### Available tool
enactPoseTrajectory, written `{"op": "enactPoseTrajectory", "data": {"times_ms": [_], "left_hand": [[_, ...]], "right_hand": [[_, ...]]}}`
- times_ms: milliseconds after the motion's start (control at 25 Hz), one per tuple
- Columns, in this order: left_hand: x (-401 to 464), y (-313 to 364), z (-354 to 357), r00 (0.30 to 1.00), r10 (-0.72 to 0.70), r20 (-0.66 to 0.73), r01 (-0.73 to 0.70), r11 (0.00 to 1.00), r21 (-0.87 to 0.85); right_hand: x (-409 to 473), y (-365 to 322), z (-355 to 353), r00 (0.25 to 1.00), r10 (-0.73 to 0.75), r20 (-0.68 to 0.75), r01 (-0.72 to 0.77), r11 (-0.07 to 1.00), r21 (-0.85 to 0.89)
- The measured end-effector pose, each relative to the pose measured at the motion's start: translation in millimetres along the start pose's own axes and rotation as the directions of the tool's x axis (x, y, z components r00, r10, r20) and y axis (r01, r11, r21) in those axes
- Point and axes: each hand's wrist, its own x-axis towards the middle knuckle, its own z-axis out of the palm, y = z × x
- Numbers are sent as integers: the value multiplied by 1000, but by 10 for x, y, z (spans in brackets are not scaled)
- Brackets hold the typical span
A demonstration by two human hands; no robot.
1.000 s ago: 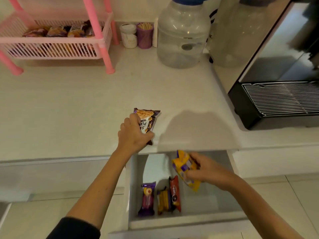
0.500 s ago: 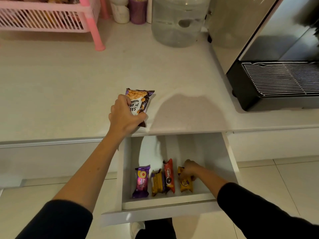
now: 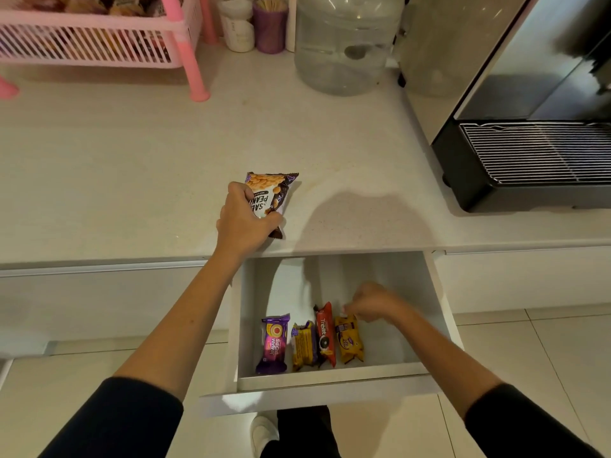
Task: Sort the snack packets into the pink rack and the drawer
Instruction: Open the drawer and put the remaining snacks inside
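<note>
Left hand (image 3: 243, 223): fingers curled round a peanut packet (image 3: 269, 200) lying on the table (image 3: 132, 180) near its front edge. Right hand (image 3: 372, 304): inside the open drawer (image 3: 330, 378), fingers loosely bent above the top end of a yellow packet (image 3: 348, 340); contact cannot be told. Four packets stand side by side at the drawer front: purple packet (image 3: 273, 343), gold packet (image 3: 303, 345), red packet (image 3: 325, 333), then the yellow one. Pink rack (image 3: 96, 38), rear left of the table, holds further packets.

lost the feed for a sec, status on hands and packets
Left hand grips peanut packet on counter. Right hand in open drawer, at yellow packet; grip unclear. Nothing in the way.
</note>
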Motion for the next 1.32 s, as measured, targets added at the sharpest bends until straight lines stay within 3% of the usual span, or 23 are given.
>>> {"op": "enactPoseTrajectory", "data": {"times_ms": [80,200,320,440,520,640,720,760,840,960,1040,1200,1320], "left_hand": [[-164,29,-7,997,54,47,-45,983,-176],[-565,59,34,983,135,122,-99,959,-264],[-975,65,146,966,171,194,-128,969,-213],[-1226,94,204,955,109,275,-76,989,-125],[-1316,66,144,939,155,308,-160,987,-10],[-1195,-23,-118,944,321,74,-329,924,192],[-870,-115,-327,904,419,-89,-365,863,349],[-654,-150,-421,899,424,-105,-340,831,441],[-258,-253,-509,934,349,-73,-252,791,557],[-13,-520,-405,973,221,68,-190,598,779],[-61,-691,-338,973,227,26,-162,603,781],[-78,-738,-338,969,246,7,-162,617,770],[-83,-717,-332,970,244,6,-156,604,782]], "right_hand": [[-335,-206,-120,976,-210,-64,219,946,237],[-811,-517,-216,878,-435,-201,459,644,612],[-1021,-717,-139,867,-453,-206,441,510,739],[-1034,-741,4,884,-390,-258,429,460,778],[-949,-658,56,900,-380,-215,388,471,792],[-648,-418,85,954,-300,13,190,638,746],[-367,-298,126,976,-153,156,11,749,662],[-223,-293,143,979,-101,176,-24,804,594],[103,-377,181,988,-120,99,57,873,484],[562,-675,223,963,-268,-36,270,953,136],[848,-836,286,934,-356,-12,354,930,-98],[1260,-975,426,905,-393,166,421,883,-207],[1398,-992,555,900,-383,211,426,875,-230]]}}
